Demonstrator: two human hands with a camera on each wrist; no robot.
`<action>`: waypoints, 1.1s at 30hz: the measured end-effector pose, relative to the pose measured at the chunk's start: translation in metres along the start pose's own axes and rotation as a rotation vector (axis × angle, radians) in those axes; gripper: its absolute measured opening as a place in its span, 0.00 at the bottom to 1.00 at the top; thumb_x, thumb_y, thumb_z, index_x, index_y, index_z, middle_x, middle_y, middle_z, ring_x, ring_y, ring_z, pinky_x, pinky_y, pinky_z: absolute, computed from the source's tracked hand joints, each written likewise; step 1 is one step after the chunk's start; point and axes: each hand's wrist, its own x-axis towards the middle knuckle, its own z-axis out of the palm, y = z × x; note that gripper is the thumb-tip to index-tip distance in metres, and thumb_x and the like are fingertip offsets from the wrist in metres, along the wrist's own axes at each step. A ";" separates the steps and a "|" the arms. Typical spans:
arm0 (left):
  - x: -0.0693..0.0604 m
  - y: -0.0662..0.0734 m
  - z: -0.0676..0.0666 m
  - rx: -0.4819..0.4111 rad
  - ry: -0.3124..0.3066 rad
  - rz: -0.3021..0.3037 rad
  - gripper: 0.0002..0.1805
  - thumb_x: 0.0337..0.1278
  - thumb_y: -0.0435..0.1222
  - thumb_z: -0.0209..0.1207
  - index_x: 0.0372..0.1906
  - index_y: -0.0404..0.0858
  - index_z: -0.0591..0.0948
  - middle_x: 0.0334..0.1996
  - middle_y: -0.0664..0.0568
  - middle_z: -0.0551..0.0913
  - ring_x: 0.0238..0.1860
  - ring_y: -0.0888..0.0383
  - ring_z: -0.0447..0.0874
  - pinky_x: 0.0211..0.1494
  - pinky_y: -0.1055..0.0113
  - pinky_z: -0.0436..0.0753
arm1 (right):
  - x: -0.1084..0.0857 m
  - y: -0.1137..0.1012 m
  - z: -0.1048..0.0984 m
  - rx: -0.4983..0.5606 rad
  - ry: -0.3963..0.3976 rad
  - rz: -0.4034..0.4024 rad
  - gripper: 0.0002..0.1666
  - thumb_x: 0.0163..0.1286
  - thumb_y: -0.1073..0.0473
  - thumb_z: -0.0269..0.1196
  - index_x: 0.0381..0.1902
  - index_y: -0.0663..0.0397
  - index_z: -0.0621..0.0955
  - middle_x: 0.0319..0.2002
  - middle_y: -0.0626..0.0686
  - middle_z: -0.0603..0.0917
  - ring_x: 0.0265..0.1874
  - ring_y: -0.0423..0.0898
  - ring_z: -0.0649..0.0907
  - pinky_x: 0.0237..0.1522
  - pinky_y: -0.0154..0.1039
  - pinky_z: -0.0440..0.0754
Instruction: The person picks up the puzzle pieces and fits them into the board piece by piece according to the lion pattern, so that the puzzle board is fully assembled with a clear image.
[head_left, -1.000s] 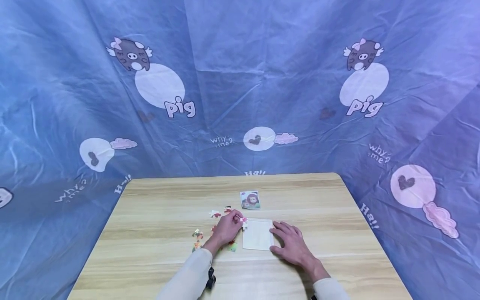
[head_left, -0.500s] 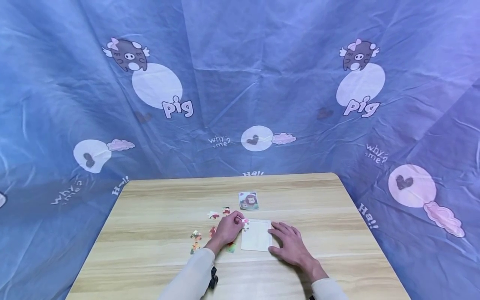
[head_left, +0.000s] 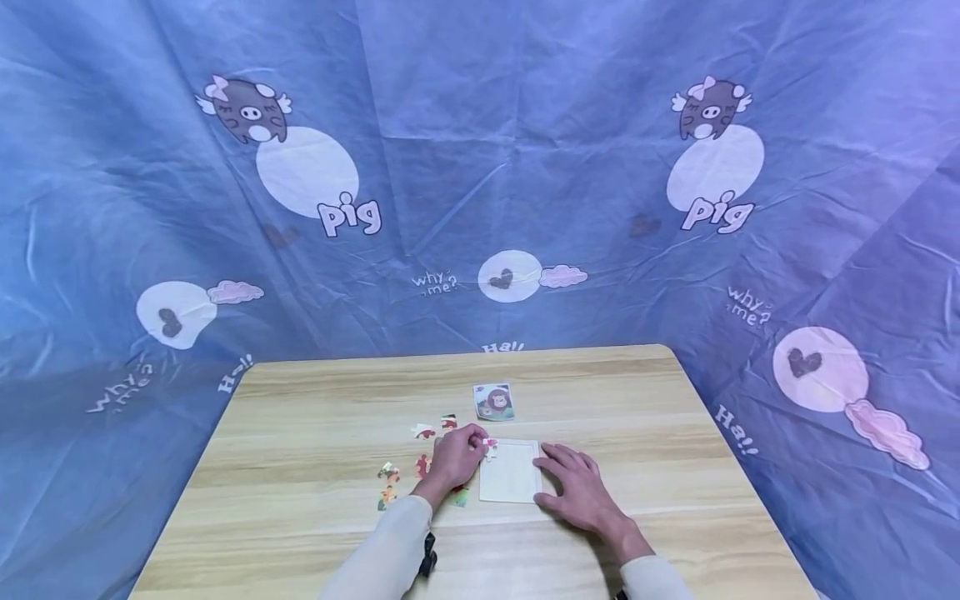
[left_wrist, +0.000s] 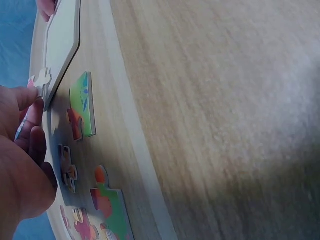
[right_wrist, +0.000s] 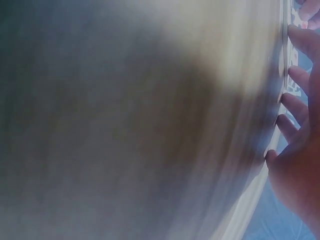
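Observation:
My left hand (head_left: 457,457) pinches a white and pink jigsaw piece (head_left: 491,451) between thumb and finger, over the far left corner of a pale puzzle tray (head_left: 510,482). In the left wrist view, the piece (left_wrist: 44,78) sits at the tray's corner. Whether it lies flat in the tray cannot be told. My right hand (head_left: 577,485) rests along the tray's right edge, its fingers spread and lightly bent. The right wrist view shows those fingertips (right_wrist: 287,100) at the tray's side.
Several loose jigsaw pieces lie left of the tray, among them a green one (left_wrist: 82,102) and an orange and green one (left_wrist: 111,207). Beyond the tray lies a lion picture card (head_left: 494,402). A blue printed cloth (head_left: 450,183) hangs behind the wooden table (head_left: 315,533).
The pinched jigsaw piece has shifted slightly right, further over the tray's corner. The right hand stays at the tray's edge. The head view has turned a little to the right.

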 end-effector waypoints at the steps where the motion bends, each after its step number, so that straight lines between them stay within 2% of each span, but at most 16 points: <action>1: 0.000 0.000 0.000 0.008 0.000 -0.003 0.06 0.54 0.37 0.61 0.37 0.51 0.83 0.24 0.66 0.81 0.35 0.62 0.80 0.49 0.56 0.67 | 0.000 -0.001 -0.001 0.002 -0.004 0.004 0.35 0.53 0.41 0.68 0.59 0.43 0.78 0.68 0.54 0.72 0.68 0.57 0.68 0.66 0.65 0.57; 6: -0.001 0.000 -0.002 0.043 -0.007 -0.006 0.04 0.56 0.41 0.63 0.36 0.50 0.83 0.27 0.64 0.81 0.37 0.61 0.80 0.44 0.60 0.64 | 0.000 -0.002 -0.002 0.003 -0.030 0.016 0.35 0.53 0.41 0.68 0.59 0.42 0.78 0.68 0.54 0.71 0.69 0.56 0.68 0.66 0.64 0.57; 12: -0.003 -0.002 -0.003 0.095 -0.015 0.020 0.06 0.55 0.43 0.64 0.37 0.49 0.84 0.28 0.63 0.80 0.39 0.59 0.79 0.44 0.58 0.64 | 0.000 -0.001 -0.001 -0.004 -0.033 -0.001 0.36 0.53 0.41 0.68 0.60 0.44 0.78 0.69 0.53 0.71 0.69 0.57 0.68 0.66 0.64 0.57; 17: -0.003 -0.003 -0.004 0.132 -0.058 0.011 0.09 0.55 0.47 0.64 0.41 0.51 0.84 0.33 0.63 0.80 0.41 0.61 0.79 0.47 0.57 0.64 | 0.001 -0.001 0.000 -0.021 -0.030 -0.018 0.36 0.53 0.41 0.68 0.60 0.44 0.78 0.69 0.52 0.71 0.69 0.57 0.68 0.65 0.65 0.58; 24: -0.004 -0.002 -0.007 0.228 -0.108 0.059 0.15 0.52 0.50 0.64 0.45 0.52 0.83 0.40 0.59 0.80 0.47 0.59 0.76 0.49 0.54 0.64 | 0.000 0.000 -0.003 -0.055 0.007 -0.057 0.37 0.52 0.39 0.68 0.59 0.44 0.79 0.68 0.52 0.71 0.67 0.56 0.70 0.61 0.67 0.60; 33: -0.005 -0.001 -0.008 0.260 -0.127 0.056 0.15 0.54 0.48 0.63 0.47 0.52 0.82 0.43 0.58 0.80 0.49 0.57 0.75 0.49 0.54 0.64 | 0.003 -0.002 -0.008 -0.040 -0.071 -0.039 0.38 0.53 0.37 0.67 0.61 0.41 0.77 0.70 0.50 0.69 0.69 0.55 0.67 0.63 0.66 0.58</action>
